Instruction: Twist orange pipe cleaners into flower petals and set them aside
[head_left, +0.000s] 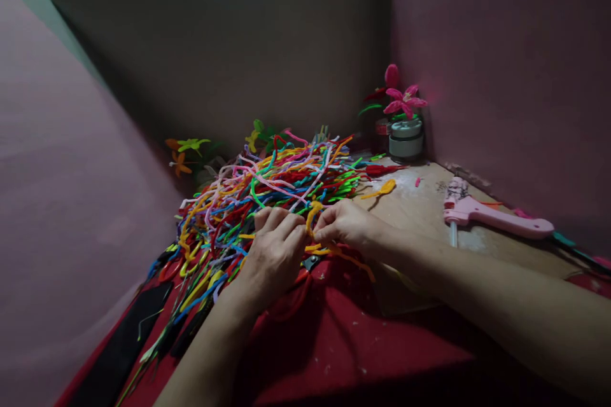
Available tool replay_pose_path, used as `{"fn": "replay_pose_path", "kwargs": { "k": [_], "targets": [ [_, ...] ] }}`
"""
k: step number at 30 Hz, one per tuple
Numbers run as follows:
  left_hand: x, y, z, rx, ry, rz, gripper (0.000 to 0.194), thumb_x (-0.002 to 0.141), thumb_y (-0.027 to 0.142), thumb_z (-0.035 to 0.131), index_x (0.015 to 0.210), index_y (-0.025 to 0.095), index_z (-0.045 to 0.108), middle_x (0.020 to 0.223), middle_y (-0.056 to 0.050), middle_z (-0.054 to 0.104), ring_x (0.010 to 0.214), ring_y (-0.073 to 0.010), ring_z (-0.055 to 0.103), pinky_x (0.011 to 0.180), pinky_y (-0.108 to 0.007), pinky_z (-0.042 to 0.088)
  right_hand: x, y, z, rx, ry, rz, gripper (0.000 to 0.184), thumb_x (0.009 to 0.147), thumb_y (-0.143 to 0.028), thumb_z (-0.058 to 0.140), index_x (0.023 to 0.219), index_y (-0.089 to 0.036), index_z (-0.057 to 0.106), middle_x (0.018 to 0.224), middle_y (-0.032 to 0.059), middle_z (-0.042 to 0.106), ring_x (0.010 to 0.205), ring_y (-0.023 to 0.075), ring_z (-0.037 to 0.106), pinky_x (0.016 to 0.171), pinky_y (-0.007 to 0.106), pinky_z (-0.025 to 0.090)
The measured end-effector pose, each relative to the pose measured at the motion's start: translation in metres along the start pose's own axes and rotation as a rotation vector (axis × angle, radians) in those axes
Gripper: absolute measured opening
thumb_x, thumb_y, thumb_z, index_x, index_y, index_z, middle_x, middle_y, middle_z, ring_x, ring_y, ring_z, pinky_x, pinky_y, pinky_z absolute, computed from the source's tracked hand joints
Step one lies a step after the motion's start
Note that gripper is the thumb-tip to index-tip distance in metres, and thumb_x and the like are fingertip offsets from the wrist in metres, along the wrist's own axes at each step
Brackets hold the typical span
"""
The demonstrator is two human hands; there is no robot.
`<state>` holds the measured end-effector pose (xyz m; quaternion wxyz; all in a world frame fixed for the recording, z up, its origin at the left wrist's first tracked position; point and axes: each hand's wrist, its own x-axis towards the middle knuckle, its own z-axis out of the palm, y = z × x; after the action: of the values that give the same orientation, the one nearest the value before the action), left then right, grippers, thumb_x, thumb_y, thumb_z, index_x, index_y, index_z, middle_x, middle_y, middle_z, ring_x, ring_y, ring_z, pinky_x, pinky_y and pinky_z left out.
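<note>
Right hand (348, 226) is pinching a fuzzy orange-yellow pipe-cleaner loop (312, 217) near the red cloth's (382, 337) far edge. Left hand (277, 245) is curling against it, can't tell how tightly. A tangled multicoloured pipe-cleaner heap (286, 172) is sprawling behind; a smooth pink plastic glue gun (506, 219) is lying well apart, toward the tan board's (415, 210) right edge.

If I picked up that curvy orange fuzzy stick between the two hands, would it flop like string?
Probably not: the thin, fuzzy orange stem curves upward between the left hand and right hand, so it seems bendy yet slightly stiff. It's likely light, being so slim. Its fuzz probably makes it less slippery.
</note>
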<state>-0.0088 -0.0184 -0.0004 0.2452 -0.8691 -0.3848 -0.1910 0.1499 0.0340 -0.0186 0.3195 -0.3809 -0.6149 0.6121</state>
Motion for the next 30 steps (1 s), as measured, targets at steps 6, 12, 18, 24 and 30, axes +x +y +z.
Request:
{"fn": "replay_pose_path", "kwargs": {
  "k": [6,12,18,24,30],
  "targets": [
    [0.001,0.007,-0.003,-0.250,-0.054,-0.292,0.014,0.074,0.016,0.050,0.060,0.017,0.052,0.059,-0.001,0.052,0.061,-0.0147,0.044,0.061,-0.029,0.034,-0.005,0.004,0.007,-0.451,0.098,-0.360,0.010,0.064,-0.009,0.056,0.059,-0.013,0.064,0.058,0.0016,0.060,0.055,0.0109,0.050,0.053,0.023,0.034],
    [0.002,0.000,0.001,-1.226,-0.226,-1.019,0.020,0.063,0.026,0.062,0.052,0.013,0.052,0.047,0.003,0.044,0.044,-0.0073,0.037,0.046,-0.021,0.027,-0.011,0.016,0.012,-0.922,0.285,-0.908,0.015,0.070,-0.008,0.050,0.065,-0.013,0.063,0.066,0.0062,0.061,0.061,0.0143,0.051,0.057,0.026,0.034],
    [0.000,-0.010,0.003,-1.749,-0.285,-1.157,0.014,0.054,0.019,0.068,0.054,0.011,0.056,0.050,0.001,0.050,0.045,-0.0071,0.044,0.047,-0.020,0.033,-0.014,0.011,0.011,-0.930,0.332,-1.231,0.021,0.075,-0.005,0.044,0.065,-0.012,0.061,0.062,0.0061,0.057,0.061,0.0150,0.046,0.058,0.028,0.035],
    [0.000,-0.005,-0.015,-1.330,0.063,-0.940,0.010,0.068,0.024,0.067,0.069,0.015,0.063,0.061,0.001,0.057,0.055,-0.0087,0.051,0.055,-0.021,0.041,-0.017,0.001,0.008,-0.488,0.233,-1.002,0.016,0.079,-0.008,0.049,0.070,-0.015,0.061,0.068,0.0038,0.058,0.067,0.0122,0.052,0.062,0.023,0.041],
    [-0.004,-0.006,-0.024,-0.700,0.242,-0.344,0.015,0.073,0.017,0.064,0.087,0.023,0.067,0.097,-0.005,0.059,0.094,-0.0187,0.054,0.078,-0.030,0.045,-0.017,-0.004,0.009,-0.128,0.066,-0.733,0.011,0.075,-0.011,0.056,0.069,-0.017,0.062,0.069,0.0002,0.060,0.065,0.0105,0.056,0.062,0.022,0.044]
  ]
}}
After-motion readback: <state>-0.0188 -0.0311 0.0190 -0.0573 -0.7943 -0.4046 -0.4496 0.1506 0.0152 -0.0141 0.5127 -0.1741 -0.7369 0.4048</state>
